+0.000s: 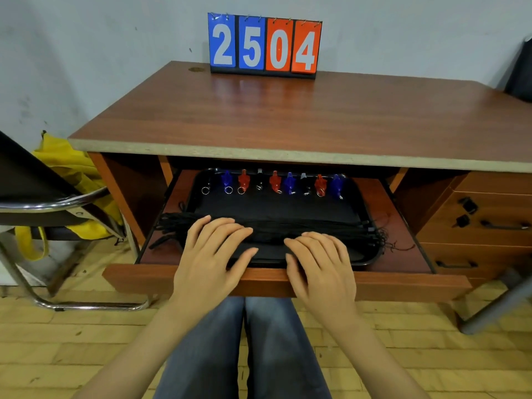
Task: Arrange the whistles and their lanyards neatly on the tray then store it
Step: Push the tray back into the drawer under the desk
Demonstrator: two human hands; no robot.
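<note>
The wooden bench (pixel 288 116) fills the middle of the frame. A flip scoreboard (pixel 264 44) is stood at its far edge, top centre. Under the benchtop a shallow drawer (pixel 400 226) is pulled out toward the lower centre, presumably so that the load can be put away inside the bench.

A black tray (pixel 273 207) is laid flat in the drawer, with a margin of drawer floor left bare on either side. Its far end is already tucked beneath the benchtop.

Across the near half of the tray the black lanyards (pixel 270 230) are gathered into one sideways bundle, and the ends spill slightly past the tray rim at left and right.

Both hands are spread on that bundle. The left hand (pixel 207 254) and the right hand (pixel 319 263) are laid palm down, side by side, with the fingers extended and nothing gripped. The cords are probably being pressed flat so that they stay put, or the tray is being steadied before the drawer is closed.

The whistles (pixel 275 180), blue, red and dark, are lined up in a single row along the tray's far edge, with their rings turned toward the viewer. In that row they are kept clear of the cords.

The arranging appears finished, and only the closing of the drawer seems left.
</note>
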